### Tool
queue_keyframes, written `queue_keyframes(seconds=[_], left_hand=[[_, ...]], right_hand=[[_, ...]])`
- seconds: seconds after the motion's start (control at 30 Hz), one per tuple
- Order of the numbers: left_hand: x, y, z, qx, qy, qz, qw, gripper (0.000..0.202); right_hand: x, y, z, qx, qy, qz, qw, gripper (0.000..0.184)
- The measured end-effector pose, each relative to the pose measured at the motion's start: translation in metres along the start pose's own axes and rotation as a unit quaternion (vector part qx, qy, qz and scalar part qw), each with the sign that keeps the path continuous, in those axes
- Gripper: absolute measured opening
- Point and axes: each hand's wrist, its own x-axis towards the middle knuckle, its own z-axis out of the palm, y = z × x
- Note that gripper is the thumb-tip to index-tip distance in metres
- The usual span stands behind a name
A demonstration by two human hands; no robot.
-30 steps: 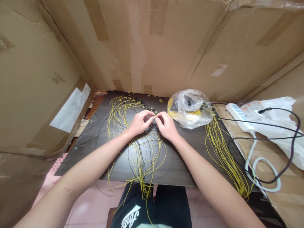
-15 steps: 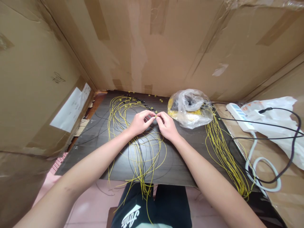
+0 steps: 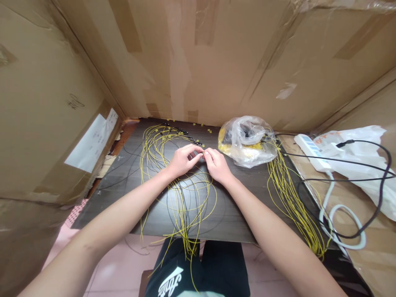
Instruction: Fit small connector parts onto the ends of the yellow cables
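My left hand (image 3: 182, 160) and my right hand (image 3: 218, 164) meet over the middle of the dark tabletop (image 3: 232, 206), fingertips almost touching. Both are closed in a pinch around a small yellow piece (image 3: 203, 153), mostly covered by the fingers; its exact kind is too small to tell. Thin yellow wires (image 3: 185, 210) loop beneath my left hand and hang over the front edge onto my lap. Beyond the hands, black wire ends (image 3: 185, 132) lie in a slanting row. Several loose yellow bits (image 3: 209, 131) are scattered along the table's back.
A clear plastic bag (image 3: 244, 144) with yellow and black contents sits at the back right. A yellow wire bundle (image 3: 291, 202) runs down the right edge. Farther right are a white power strip (image 3: 313, 152), black cables and a white plastic bag (image 3: 361, 144). Cardboard walls (image 3: 154, 70) enclose the table.
My right fingers have shifted slightly around the small yellow piece, which shows less than before. My left hand and the wires stay practically where they were.
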Motion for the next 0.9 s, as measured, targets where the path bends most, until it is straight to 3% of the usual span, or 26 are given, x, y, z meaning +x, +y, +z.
queue_keyframes(seconds=[0.9], left_hand=[[0.0013,-0.0009,0.0006,-0.006,0.019,0.005,1.000,0.012]], right_hand=[[0.0009,0.0020,-0.0005,0.014,0.010,-0.003,1.000,0.026]])
